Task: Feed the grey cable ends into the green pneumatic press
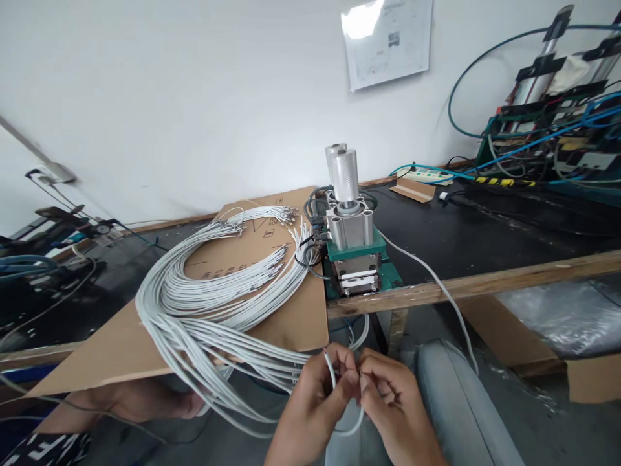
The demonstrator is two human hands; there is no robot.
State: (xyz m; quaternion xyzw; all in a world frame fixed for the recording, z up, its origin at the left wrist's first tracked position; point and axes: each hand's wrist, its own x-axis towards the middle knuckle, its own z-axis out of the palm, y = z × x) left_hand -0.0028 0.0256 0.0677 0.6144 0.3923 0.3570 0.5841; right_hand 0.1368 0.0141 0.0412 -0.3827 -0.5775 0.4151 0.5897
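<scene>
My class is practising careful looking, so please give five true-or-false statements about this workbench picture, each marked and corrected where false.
1. The left hand holds a thin white cable. True.
2. The right hand is far from the left hand. False: the right hand is close beside it.
3. The large bundle of white cables lies partly on flat brown cardboard. True.
4. The silver textured metal cylinders are lying flat. False: the cylinders stand upright.
5. The white printed sheet is under the bench. False: the sheet is on the white wall.
</scene>
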